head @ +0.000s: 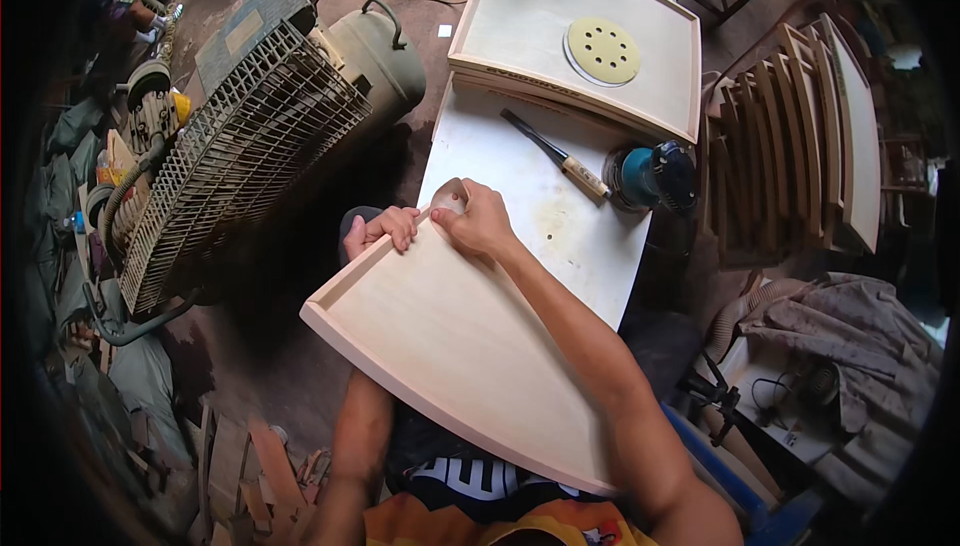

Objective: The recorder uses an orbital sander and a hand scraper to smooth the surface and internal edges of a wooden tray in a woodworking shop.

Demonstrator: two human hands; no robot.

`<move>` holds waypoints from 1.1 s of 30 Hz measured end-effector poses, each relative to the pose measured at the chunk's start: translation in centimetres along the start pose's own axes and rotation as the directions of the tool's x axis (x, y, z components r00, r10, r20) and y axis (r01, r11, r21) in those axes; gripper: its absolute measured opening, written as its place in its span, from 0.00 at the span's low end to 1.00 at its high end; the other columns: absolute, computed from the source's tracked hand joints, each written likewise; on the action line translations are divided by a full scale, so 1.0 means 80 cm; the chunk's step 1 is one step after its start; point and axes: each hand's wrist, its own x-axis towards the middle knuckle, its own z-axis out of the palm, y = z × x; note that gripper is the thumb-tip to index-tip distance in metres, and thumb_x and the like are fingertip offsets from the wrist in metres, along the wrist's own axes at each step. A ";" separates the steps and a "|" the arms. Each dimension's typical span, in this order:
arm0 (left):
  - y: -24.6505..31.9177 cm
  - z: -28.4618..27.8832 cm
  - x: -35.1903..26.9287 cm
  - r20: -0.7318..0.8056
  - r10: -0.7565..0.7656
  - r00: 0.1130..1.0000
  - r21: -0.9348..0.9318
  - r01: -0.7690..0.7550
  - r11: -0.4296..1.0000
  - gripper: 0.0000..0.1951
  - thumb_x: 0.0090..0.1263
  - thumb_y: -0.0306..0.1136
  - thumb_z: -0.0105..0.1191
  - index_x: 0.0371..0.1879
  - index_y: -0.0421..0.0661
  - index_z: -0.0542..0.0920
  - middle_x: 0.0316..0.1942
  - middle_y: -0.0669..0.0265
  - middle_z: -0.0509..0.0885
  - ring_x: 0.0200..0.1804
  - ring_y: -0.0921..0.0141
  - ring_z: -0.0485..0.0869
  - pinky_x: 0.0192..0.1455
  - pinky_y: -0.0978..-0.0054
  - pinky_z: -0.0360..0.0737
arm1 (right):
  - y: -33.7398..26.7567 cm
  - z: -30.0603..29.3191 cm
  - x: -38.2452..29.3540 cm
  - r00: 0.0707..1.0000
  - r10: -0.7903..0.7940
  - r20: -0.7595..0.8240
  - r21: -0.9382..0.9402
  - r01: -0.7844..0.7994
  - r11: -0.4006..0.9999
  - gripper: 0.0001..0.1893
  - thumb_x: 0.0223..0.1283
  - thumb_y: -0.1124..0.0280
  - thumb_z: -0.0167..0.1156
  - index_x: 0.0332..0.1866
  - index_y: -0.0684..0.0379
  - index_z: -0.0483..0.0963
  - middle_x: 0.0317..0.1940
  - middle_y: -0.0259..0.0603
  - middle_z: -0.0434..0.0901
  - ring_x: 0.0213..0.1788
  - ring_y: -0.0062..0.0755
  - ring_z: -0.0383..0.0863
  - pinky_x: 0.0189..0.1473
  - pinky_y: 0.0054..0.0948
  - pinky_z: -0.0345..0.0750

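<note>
A shallow wooden tray (457,336) with a raised rim lies tilted across my lap, its far corner at the white work table (517,163). My left hand (386,231) grips its left rim near that corner. Pinched in my right hand (476,217) is a worn sanding disc (448,199) with holes, held against the far corner. Farther up the table lies a wood chisel (559,154) with a wooden handle, beside a blue random orbital sander (651,175). A yellow sanding disc (603,49) rests on the top tray of a stack (517,13) at the far end.
A large caged fan (247,148) stands at the left. More wooden trays (802,133) are stacked on edge at the right, above a cloth (855,336) and a ridged hose (754,310). Wood scraps (274,463) lie on the floor at lower left. Part of a person (146,21) shows at upper left.
</note>
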 end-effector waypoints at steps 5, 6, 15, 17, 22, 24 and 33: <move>-0.049 -0.010 0.009 -0.238 -0.029 0.971 -0.141 -0.005 0.990 0.28 0.80 0.50 0.24 0.22 0.45 0.70 0.26 0.64 0.72 0.38 0.67 0.72 0.63 0.63 0.68 | -0.015 0.004 0.007 0.992 0.128 -0.019 -0.183 -0.129 0.975 0.22 0.53 0.59 0.76 0.44 0.68 0.82 0.38 0.60 0.87 0.42 0.59 0.87 0.48 0.47 0.82; -0.049 -0.015 0.007 -0.211 -0.016 0.977 -0.200 -0.027 0.979 0.29 0.80 0.52 0.25 0.23 0.44 0.70 0.27 0.64 0.71 0.38 0.67 0.71 0.59 0.65 0.69 | -0.020 0.004 0.008 0.988 0.152 0.003 -0.226 -0.148 0.963 0.20 0.54 0.60 0.75 0.42 0.67 0.82 0.37 0.59 0.88 0.42 0.58 0.88 0.48 0.46 0.82; -0.059 -0.014 0.019 -0.134 -0.164 0.977 -0.260 0.125 0.957 0.32 0.80 0.57 0.26 0.21 0.43 0.68 0.24 0.65 0.69 0.33 0.69 0.66 0.46 0.71 0.64 | 0.005 0.013 0.022 0.999 -0.022 -0.032 -0.065 0.020 0.998 0.09 0.57 0.73 0.69 0.38 0.68 0.84 0.36 0.53 0.90 0.36 0.48 0.90 0.44 0.36 0.84; -0.063 -0.022 0.018 -0.107 -0.156 0.982 -0.240 0.127 0.962 0.32 0.80 0.57 0.25 0.21 0.44 0.68 0.24 0.65 0.68 0.33 0.69 0.66 0.44 0.71 0.64 | 0.011 0.009 0.018 0.999 -0.052 0.016 -0.060 0.053 0.997 0.09 0.56 0.73 0.70 0.38 0.68 0.84 0.35 0.54 0.89 0.37 0.49 0.90 0.44 0.36 0.84; -0.060 -0.031 0.022 -0.011 -0.117 0.993 -0.181 0.113 0.977 0.30 0.80 0.56 0.25 0.21 0.46 0.67 0.24 0.66 0.67 0.34 0.68 0.64 0.47 0.70 0.64 | 0.005 0.014 0.038 0.997 -0.070 0.028 0.004 0.070 0.998 0.09 0.51 0.74 0.68 0.36 0.68 0.85 0.31 0.56 0.88 0.35 0.51 0.89 0.43 0.38 0.83; -0.057 -0.028 0.029 -0.024 -0.170 0.985 -0.148 0.165 0.975 0.30 0.80 0.55 0.25 0.21 0.46 0.67 0.24 0.66 0.67 0.34 0.68 0.63 0.47 0.71 0.63 | 0.009 0.007 0.033 0.998 -0.041 0.046 0.011 0.040 0.999 0.09 0.51 0.75 0.67 0.36 0.67 0.86 0.31 0.57 0.88 0.34 0.51 0.89 0.42 0.37 0.84; -0.073 -0.044 0.032 -0.097 -0.171 0.981 -0.175 0.152 0.973 0.26 0.80 0.43 0.26 0.21 0.46 0.71 0.20 0.62 0.72 0.34 0.66 0.69 0.51 0.66 0.70 | 0.015 -0.001 0.038 0.985 -0.038 0.170 0.071 0.027 0.997 0.10 0.49 0.76 0.65 0.36 0.69 0.87 0.30 0.57 0.88 0.31 0.47 0.89 0.42 0.36 0.84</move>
